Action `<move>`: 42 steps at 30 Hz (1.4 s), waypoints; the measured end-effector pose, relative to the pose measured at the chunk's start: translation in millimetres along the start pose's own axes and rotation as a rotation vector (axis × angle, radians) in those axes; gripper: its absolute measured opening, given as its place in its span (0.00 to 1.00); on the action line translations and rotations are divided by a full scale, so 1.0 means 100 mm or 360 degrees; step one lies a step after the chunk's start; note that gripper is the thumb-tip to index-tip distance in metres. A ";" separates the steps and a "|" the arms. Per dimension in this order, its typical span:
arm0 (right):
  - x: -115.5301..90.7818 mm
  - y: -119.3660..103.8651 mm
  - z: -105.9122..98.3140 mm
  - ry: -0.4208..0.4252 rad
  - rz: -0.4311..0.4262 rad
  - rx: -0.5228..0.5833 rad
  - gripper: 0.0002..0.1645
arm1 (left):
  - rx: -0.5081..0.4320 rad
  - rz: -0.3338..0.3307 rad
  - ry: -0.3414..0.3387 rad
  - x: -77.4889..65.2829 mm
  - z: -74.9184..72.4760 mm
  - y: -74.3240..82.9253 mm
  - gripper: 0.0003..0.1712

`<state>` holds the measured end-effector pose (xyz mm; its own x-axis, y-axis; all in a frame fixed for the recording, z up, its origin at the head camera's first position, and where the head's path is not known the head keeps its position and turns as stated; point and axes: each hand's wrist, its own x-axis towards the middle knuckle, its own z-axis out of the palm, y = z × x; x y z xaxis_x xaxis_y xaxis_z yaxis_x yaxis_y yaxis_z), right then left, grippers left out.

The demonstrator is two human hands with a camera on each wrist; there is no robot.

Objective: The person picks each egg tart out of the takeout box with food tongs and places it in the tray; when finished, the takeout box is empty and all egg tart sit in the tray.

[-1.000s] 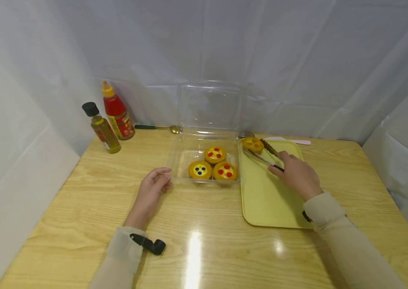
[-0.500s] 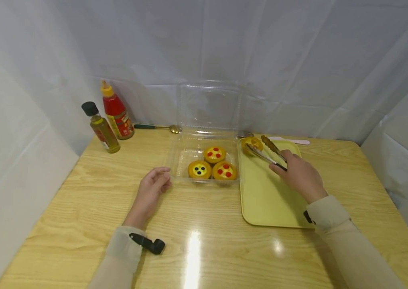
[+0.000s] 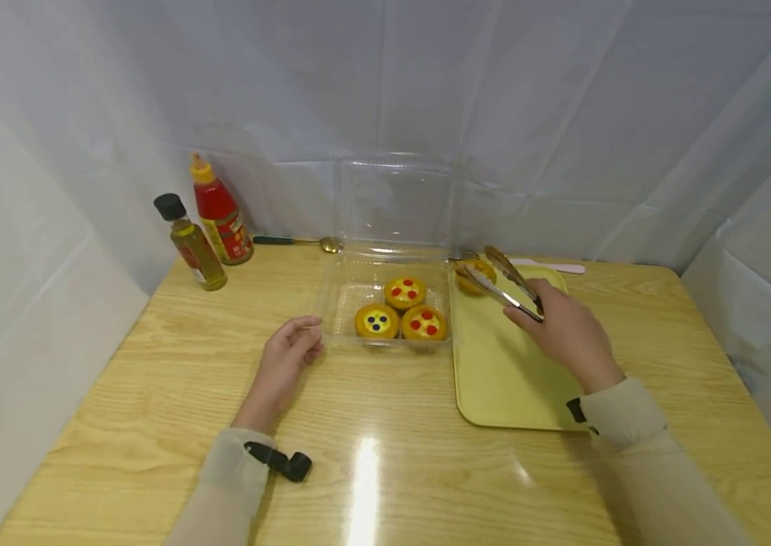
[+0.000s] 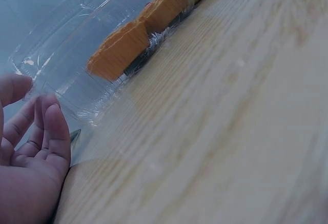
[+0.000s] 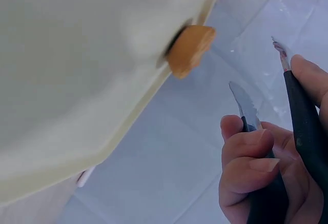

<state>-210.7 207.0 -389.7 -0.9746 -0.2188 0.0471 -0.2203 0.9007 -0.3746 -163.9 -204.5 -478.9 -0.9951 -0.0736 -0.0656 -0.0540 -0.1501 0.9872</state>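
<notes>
at the far left corner of the yellow rectangular tray (image 3: 511, 387) sits the round golden tart (image 5: 190, 52), so the right hand (image 3: 568, 330), gripping black-handled metal tongs (image 3: 506, 268) spread apart, should withdraw straight, left hand (image 3: 287, 355) loose.

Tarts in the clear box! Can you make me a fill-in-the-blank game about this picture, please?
The clear box holds ____ tarts.
Its lid isn't shut; it's ____.
One boxed tart is dotted ____, not red.
The tray below the tongs is coloured ____.
Missing words: three; open; blue; yellow.
</notes>
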 end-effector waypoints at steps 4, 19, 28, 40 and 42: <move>-0.01 -0.08 0.01 0.0015 -0.0053 0.0015 0.48 | -0.0012 -0.0003 -0.0007 0.00 -0.01 0.00 0.20; 0.00 -0.39 0.14 -0.0063 -0.0122 0.0054 0.47 | 0.0000 0.0005 -0.0015 -0.01 -0.02 -0.01 0.20; 0.02 -0.54 0.19 -0.0067 -0.0227 -0.0002 0.43 | 0.0014 -0.0003 -0.0011 0.00 -0.01 0.01 0.20; 0.15 -0.63 0.24 -0.0123 -0.0276 -0.0151 0.42 | 0.0026 -0.0023 -0.0001 0.00 -0.01 0.01 0.19; 0.17 -0.65 0.24 -0.0133 -0.0283 -0.0173 0.41 | 0.0015 -0.0025 0.0000 0.00 0.00 0.01 0.20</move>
<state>-211.9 135.8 -387.2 -0.9144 -0.4041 0.0250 -0.3958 0.8793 -0.2648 -163.8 -204.9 -477.8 -0.9941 -0.0715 -0.0810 -0.0702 -0.1420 0.9874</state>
